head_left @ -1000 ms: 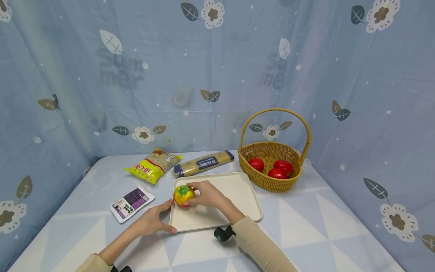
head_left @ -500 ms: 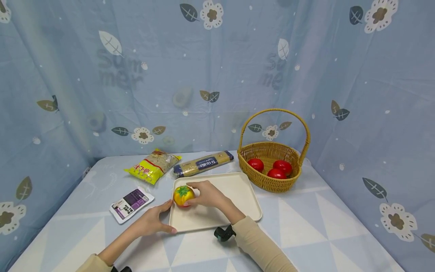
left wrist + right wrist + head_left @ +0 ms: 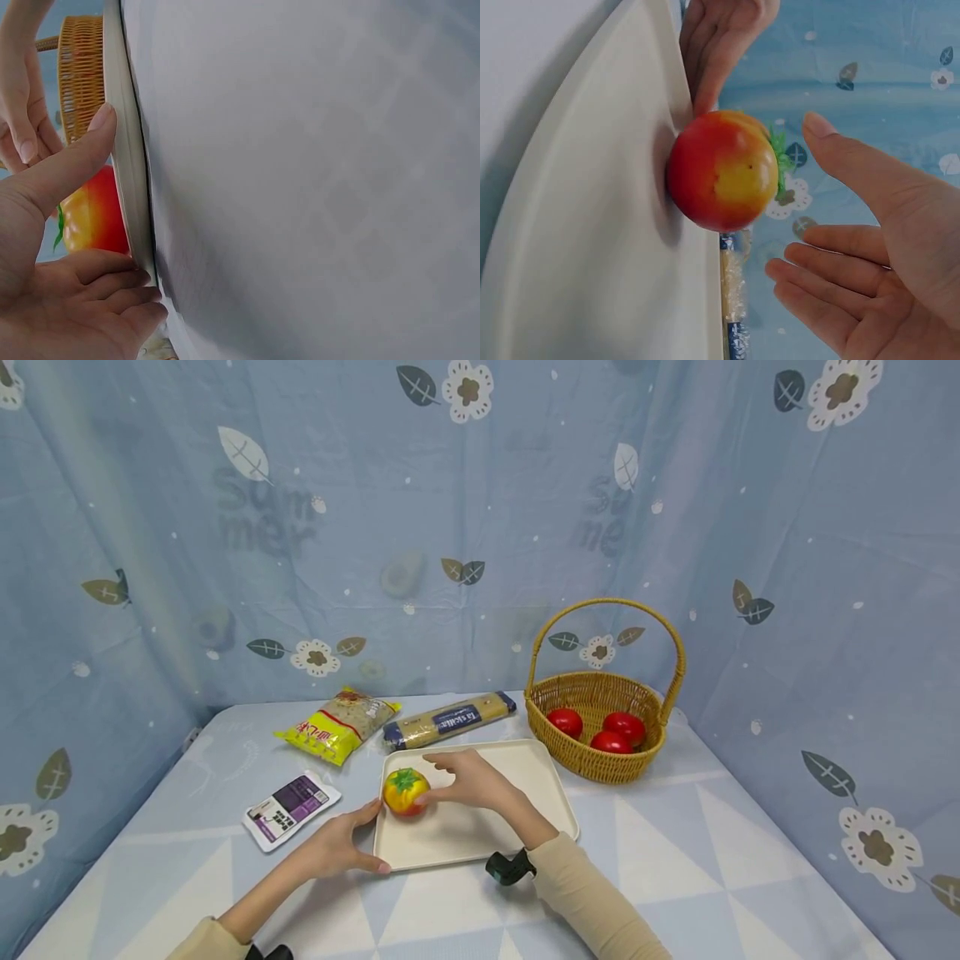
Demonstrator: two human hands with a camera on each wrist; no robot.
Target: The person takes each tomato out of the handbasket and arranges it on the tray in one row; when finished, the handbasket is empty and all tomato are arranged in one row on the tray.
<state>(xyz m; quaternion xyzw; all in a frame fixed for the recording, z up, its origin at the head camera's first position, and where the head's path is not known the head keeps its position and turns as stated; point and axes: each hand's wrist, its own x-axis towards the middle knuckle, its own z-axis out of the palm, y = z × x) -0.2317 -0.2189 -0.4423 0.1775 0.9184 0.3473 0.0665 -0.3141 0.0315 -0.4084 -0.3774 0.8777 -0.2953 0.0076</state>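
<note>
A yellow-and-red fruit with a green leafy top (image 3: 405, 792) sits upright near the left edge of a cream tray (image 3: 510, 777). My right hand (image 3: 476, 781) is just right of the fruit; in the right wrist view a gap shows between the fruit (image 3: 724, 171) and the spread thumb and fingers of that hand (image 3: 885, 247). My left hand (image 3: 337, 847) holds the tray's near-left corner, fingers along the left edge and thumb at the front edge. The left wrist view shows its thumb (image 3: 79, 157) and fingertips at the rim.
A wicker basket (image 3: 596, 768) with several red round objects stands at the back right. Behind the tray lies a spaghetti pack (image 3: 450, 720), beside a yellow snack bag (image 3: 341, 724). A white-and-purple packet (image 3: 292, 810) is left of the tray.
My right hand has let go of the fruit, its fingers lifting off and moving slightly right and up. The left hand, tray and fruit stay in place.
</note>
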